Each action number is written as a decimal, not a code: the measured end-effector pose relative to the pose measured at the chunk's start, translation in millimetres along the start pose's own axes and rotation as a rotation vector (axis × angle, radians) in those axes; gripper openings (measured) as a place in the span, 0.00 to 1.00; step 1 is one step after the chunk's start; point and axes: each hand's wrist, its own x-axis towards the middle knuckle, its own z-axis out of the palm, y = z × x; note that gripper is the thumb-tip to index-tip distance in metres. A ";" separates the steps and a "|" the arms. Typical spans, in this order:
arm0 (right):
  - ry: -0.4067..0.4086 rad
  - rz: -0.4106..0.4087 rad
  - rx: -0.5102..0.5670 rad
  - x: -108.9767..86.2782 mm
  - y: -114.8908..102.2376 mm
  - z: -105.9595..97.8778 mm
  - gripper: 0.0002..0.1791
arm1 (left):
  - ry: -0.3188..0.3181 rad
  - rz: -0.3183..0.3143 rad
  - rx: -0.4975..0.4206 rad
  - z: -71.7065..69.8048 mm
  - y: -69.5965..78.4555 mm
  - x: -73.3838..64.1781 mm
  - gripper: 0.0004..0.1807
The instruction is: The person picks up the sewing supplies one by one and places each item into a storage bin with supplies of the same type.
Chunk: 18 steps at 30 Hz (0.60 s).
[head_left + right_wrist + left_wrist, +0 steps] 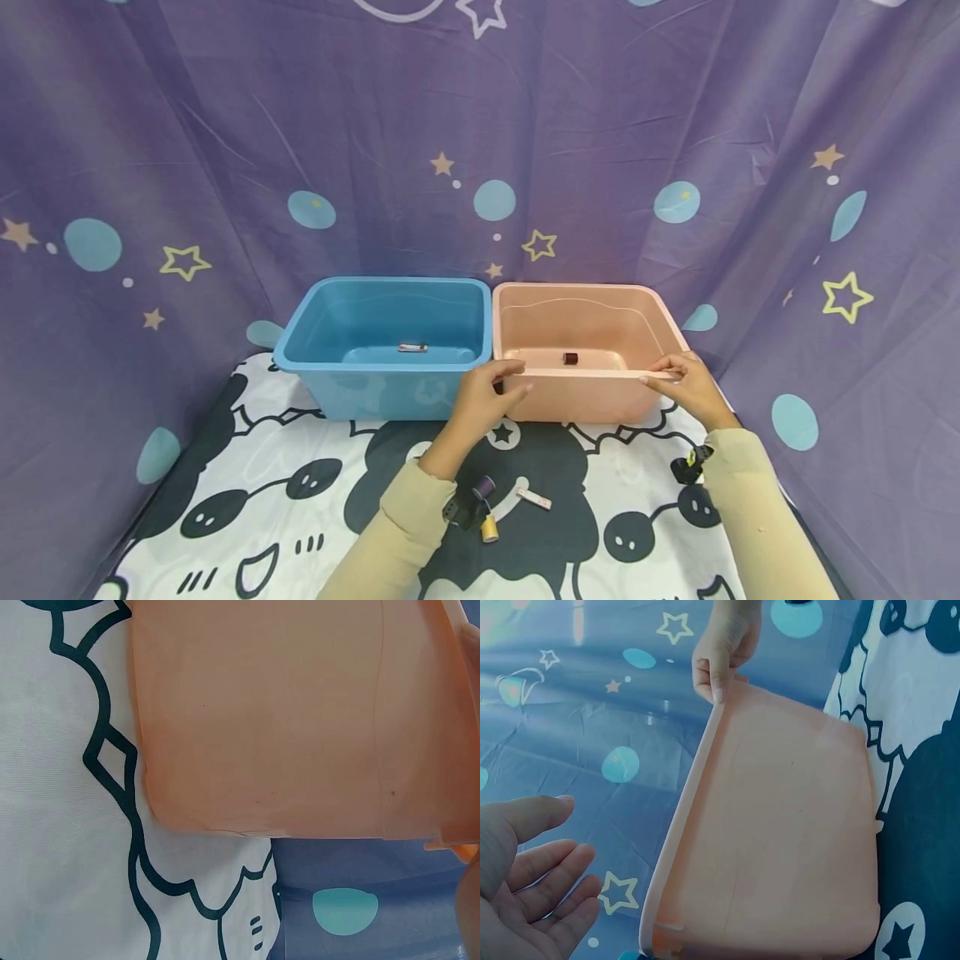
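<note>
A peach plastic bin [577, 398] stands by the purple curtain with a dark brown thread spool [571, 358] on its floor. My right hand [693, 390] pinches the front rim near its right corner, thumb in front and fingers over the edge. My left hand [480, 398] hovers at the bin's front left corner, fingers loosely bent and thumb spread away. In the left wrist view, that left hand [536, 877] is apart from the rim and holds nothing. The bin's outer wall [285, 720] fills most of the right wrist view.
Left of the peach bin is a blue bin [382, 392] holding a small white and red strip [412, 347]. On the patterned cloth, close to my left sleeve, lie a dark purple spool [484, 487], a yellow spool [489, 528] and a small whitish strip [534, 498].
</note>
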 end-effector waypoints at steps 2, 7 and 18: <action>0.003 -0.006 0.001 -0.3 0.4 -0.1 0.12 | -0.013 -0.014 -0.020 -1.4 -0.6 -4.0 0.19; -0.003 0.002 -0.012 0.1 0.8 0.0 0.12 | -0.043 -0.040 -0.040 -3.8 -3.3 -15.3 0.20; 0.001 0.021 -0.020 0.5 1.1 -0.6 0.12 | -0.021 -0.018 -0.021 -2.3 -17.5 -31.6 0.21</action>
